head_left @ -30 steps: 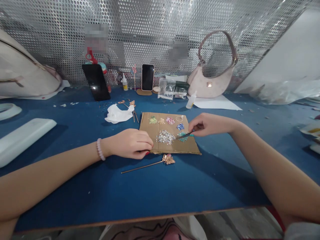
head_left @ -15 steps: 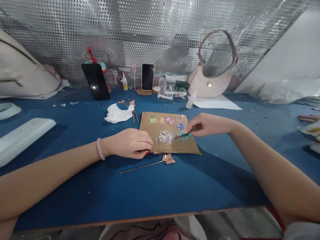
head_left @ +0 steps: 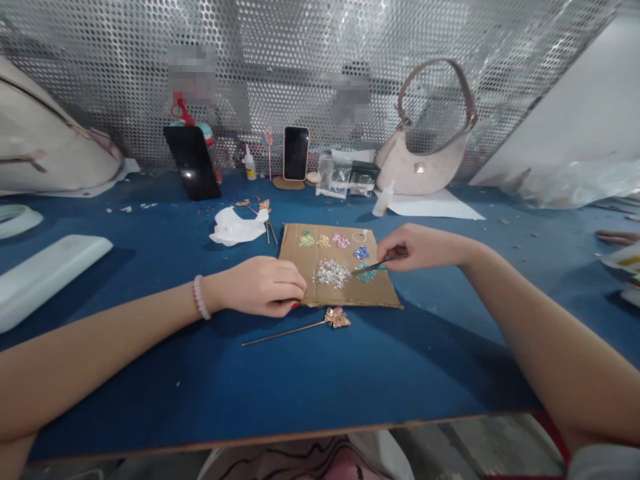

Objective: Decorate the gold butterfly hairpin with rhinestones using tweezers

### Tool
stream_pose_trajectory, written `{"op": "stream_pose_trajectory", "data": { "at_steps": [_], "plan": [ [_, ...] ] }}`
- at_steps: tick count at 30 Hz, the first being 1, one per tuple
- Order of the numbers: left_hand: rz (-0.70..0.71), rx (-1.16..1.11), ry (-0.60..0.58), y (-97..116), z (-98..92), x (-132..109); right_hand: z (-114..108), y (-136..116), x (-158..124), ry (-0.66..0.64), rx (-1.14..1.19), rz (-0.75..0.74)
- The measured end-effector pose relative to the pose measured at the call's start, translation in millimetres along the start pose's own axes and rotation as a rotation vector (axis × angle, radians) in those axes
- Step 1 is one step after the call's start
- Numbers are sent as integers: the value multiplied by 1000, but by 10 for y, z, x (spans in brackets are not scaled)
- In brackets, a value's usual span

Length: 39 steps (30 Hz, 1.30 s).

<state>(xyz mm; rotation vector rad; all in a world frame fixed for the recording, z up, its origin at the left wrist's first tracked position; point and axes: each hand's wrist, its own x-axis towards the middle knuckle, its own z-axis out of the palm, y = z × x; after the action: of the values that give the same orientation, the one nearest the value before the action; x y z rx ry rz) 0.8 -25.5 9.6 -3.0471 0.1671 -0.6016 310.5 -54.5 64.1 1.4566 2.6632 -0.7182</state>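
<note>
My right hand (head_left: 407, 248) pinches dark tweezers (head_left: 370, 268), their tips at the right edge of a pile of clear rhinestones (head_left: 333, 273). Under the tweezers lies a teal pile (head_left: 367, 275). My left hand (head_left: 263, 287) is closed at the near left corner of a piece of cardboard (head_left: 377, 293), thumb and fingers holding its edge. Green (head_left: 306, 239), pale orange (head_left: 323, 241), pink (head_left: 341, 241) and blue (head_left: 361, 253) piles lie toward the cardboard's far side, with a pale ring (head_left: 359, 237). In front of the cardboard rests a hairpin (head_left: 336, 318) with a gold floral end.
Crumpled white paper (head_left: 237, 227) lies beside more hairpins (head_left: 267, 215). Farther back stand a tablet (head_left: 192, 163), a phone (head_left: 296, 153), a glue bottle (head_left: 249, 163) and a handbag (head_left: 425, 157). A second small bottle (head_left: 383, 200) tilts near plastic packets (head_left: 334, 177). Another person's hand (head_left: 617, 237) shows at far right.
My right hand and the tweezers have shifted slightly right, and the tips have drawn back to the edge of the clear pile. My left hand stays in place.
</note>
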Motion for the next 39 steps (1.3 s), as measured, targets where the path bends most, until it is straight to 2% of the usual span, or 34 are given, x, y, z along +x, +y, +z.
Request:
{"op": "stream_pose_trajectory", "data": {
  "at_steps": [16,31,39],
  "plan": [
    [1,11,-11,-11,-10,7,2,-31,25,-17,1,-25],
    [-3,-7,-17,-32,8,-13,33,-40,26,26,-11,-53],
    [-3,-4,-13,-34,14,-12,0,-12,0,-31,15,-20]
  ]
}}
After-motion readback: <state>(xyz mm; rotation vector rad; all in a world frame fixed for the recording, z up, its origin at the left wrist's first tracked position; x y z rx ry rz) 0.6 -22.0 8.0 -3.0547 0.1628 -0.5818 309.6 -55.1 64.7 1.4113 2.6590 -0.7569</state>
